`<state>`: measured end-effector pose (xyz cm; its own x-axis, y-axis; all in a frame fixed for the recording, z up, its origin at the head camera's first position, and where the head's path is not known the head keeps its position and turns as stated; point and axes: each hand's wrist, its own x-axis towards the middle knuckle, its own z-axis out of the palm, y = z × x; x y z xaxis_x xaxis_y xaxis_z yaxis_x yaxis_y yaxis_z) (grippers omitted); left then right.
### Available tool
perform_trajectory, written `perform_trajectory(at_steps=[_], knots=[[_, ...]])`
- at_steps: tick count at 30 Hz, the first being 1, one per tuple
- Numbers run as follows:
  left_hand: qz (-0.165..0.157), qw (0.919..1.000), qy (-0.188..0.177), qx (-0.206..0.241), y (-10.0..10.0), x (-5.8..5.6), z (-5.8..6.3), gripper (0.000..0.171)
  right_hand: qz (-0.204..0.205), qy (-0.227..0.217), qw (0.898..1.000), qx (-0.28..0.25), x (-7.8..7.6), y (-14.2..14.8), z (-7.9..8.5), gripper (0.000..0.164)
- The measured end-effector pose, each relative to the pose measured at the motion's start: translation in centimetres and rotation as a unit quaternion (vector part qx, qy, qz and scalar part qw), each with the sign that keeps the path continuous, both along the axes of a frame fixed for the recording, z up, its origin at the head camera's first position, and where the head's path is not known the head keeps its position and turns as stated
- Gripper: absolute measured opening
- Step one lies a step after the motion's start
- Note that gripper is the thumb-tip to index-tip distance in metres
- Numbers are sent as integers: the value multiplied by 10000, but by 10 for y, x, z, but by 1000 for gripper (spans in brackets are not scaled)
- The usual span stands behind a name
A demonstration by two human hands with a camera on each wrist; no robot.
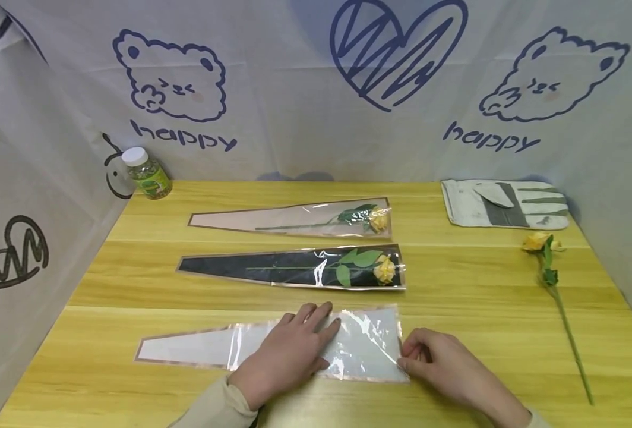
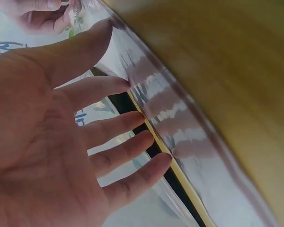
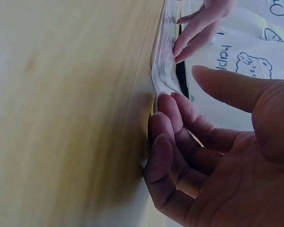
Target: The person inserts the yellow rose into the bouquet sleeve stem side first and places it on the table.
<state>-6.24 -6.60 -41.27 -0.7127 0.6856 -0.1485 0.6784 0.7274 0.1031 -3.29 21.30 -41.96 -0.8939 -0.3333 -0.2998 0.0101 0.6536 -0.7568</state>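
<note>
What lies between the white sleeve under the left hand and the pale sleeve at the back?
The head view shows the black sleeve with its yellow rose, then bare tabletop before the white sleeve.

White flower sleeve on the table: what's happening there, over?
Left hand resting on white flower sleeve; right hand touching its wide end. No flower showing inside. Loose rose off to the right, apparently not in the way.

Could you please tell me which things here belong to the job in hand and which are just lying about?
Seem part of the job:
white wrapper, left hand on it, right hand at its edge
loose rose
pale-backed wrapped rose
black-backed wrapped rose

Probably just lying about:
jar
glove
</note>
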Motion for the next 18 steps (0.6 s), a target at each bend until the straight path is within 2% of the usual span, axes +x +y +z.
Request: perform_trajectory(at_steps=[5,8,10,14,18], knots=[[-12,9999,79,61,3,-1,0,68,174,-109,9998,-1,0,2,-2,12],[-166,9995,235,140,9,-3,0,64,288,121,9994,136,1,3,-2,7],[-320,9985,385,202,16,-4,-1,54,302,293,9990,181,1,3,-1,6],[-663,9958,600,201,36,-4,-2,41,150,378,9987,315,1,1,0,8],[-896,9942,545,224,57,-4,0,50,-89,208,9992,335,0,-2,2,7]])
